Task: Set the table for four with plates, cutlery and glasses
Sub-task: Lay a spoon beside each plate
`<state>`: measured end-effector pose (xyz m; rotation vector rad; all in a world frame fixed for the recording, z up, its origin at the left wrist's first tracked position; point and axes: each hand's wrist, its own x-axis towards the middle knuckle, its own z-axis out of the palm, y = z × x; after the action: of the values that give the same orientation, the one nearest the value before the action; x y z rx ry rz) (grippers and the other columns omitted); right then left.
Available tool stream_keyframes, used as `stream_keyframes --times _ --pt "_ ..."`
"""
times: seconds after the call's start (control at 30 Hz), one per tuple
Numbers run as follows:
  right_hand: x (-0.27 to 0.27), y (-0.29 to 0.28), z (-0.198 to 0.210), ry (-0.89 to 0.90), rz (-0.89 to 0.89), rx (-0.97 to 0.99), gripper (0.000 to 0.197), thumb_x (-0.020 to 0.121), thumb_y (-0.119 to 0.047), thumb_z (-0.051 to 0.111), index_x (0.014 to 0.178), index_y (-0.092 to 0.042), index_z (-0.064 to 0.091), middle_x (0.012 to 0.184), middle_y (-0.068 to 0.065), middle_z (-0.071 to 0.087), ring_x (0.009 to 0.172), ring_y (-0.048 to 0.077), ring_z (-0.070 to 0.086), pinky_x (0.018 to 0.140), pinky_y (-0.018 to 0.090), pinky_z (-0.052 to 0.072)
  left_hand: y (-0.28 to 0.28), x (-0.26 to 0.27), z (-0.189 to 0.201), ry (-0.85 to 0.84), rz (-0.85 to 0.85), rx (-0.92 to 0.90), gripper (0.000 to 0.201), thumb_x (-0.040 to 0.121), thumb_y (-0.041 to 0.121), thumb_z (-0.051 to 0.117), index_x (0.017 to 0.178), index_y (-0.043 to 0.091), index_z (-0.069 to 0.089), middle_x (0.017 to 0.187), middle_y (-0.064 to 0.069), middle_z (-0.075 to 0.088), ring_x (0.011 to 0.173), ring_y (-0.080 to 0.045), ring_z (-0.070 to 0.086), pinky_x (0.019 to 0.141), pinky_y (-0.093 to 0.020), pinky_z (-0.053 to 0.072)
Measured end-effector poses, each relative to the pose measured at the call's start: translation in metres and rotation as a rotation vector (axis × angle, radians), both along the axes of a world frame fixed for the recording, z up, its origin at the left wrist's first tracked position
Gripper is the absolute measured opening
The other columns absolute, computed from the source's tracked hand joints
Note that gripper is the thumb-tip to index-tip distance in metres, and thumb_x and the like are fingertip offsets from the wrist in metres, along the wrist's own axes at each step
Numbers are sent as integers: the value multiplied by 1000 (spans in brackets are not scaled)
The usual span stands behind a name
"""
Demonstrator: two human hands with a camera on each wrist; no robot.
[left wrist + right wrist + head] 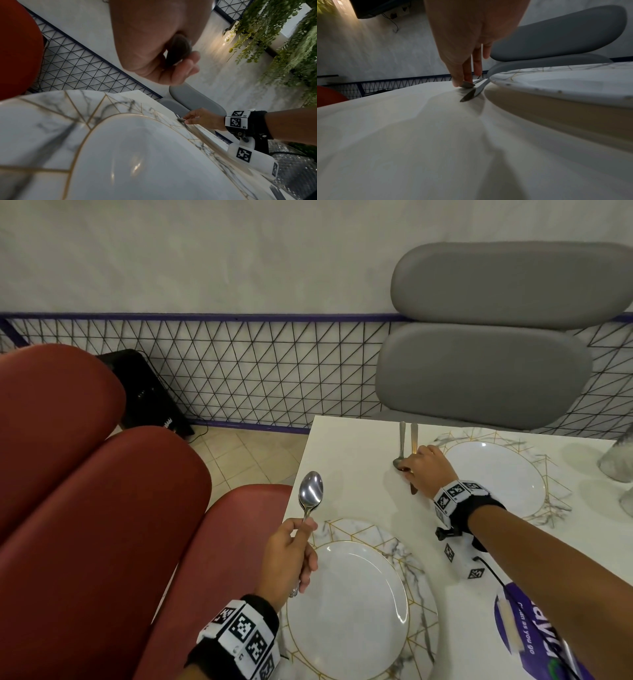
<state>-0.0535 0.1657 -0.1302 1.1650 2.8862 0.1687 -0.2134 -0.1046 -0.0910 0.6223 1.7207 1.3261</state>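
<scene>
Both hands busy. Grips shiny steel spoon [310, 494] in left hand [291, 556], fingers curled round handle, bowl pointing up and away, above white table [349, 460] edge. Pinches second steel spoon [401, 440] lying flat on table, right hand [428, 470] fingertips together on bowl, handle pointing away.

Right hand [471, 33] reached down from the top edge, its fingertips [457, 82] pinching the bowl of a spoon [468, 85] that lay on the white table [419, 135]. A second piece of cutlery [471, 95], kind unclear, lay just beside it, near the marbled plate [573, 83] at right. A grey chair [556, 33] stood behind.
</scene>
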Motion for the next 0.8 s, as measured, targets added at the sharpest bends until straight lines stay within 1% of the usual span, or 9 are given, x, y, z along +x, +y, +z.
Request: stream_keyframes --times 0.1,0.23,0.47,0.57,0.63,0.7,0.8 --pt "0 -2 2 -13 2 11 28 95 -20 39 113 -22 61 104 1 70 101 22 50 95 31 31 0 0 -1 -7 14 -3 26 101 24 38 97 9 59 44 -3 49 29 -12 33 34 -16 28" --pt "-1 -3 2 -17 3 24 30 96 -20 38 114 -22 62 103 0 71 101 22 51 96 31 31 1 0 -4 6 16 -12 26 101 20 35 98 12 60 44 -2 50 31 -12 33 37 -17 26" --pt "-1 -4 5 -32 4 16 30 96 -20 36 114 -21 61 103 0 70 101 22 50 96 31 31 -1 2 -4 47 4 11 25 100 19 38 96 10 61 44 -2 52 29 -12 33 35 -17 26" --pt "0 -6 7 -32 2 15 31 97 -21 34 116 -22 59 108 0 68 102 22 50 96 31 32 -1 4 -3 43 -9 19 19 98 22 45 95 10 60 46 -1 54 29 -12 33 38 -19 25" --pt "3 -8 9 28 -8 -2 33 97 -23 34 121 -20 56 116 3 65 108 24 50 98 32 32 -2 6 -2 57 -24 7 18 96 26 51 95 9 57 49 0 57 28 -11 34 39 -19 24" --pt "5 -13 12 124 -36 -22 35 97 -27 36 126 -15 52 123 6 61 114 26 49 101 34 31 -3 8 -1 75 -34 -7 19 95 29 51 95 11 55 50 1 59 28 -10 34 39 -19 22" --pt "10 -22 19 218 -34 -25 40 97 -32 34 127 -11 50 124 8 60 114 27 50 100 35 33 -4 13 3 77 -37 -26 18 96 31 50 97 13 53 53 2 61 30 -9 36 38 -19 21"
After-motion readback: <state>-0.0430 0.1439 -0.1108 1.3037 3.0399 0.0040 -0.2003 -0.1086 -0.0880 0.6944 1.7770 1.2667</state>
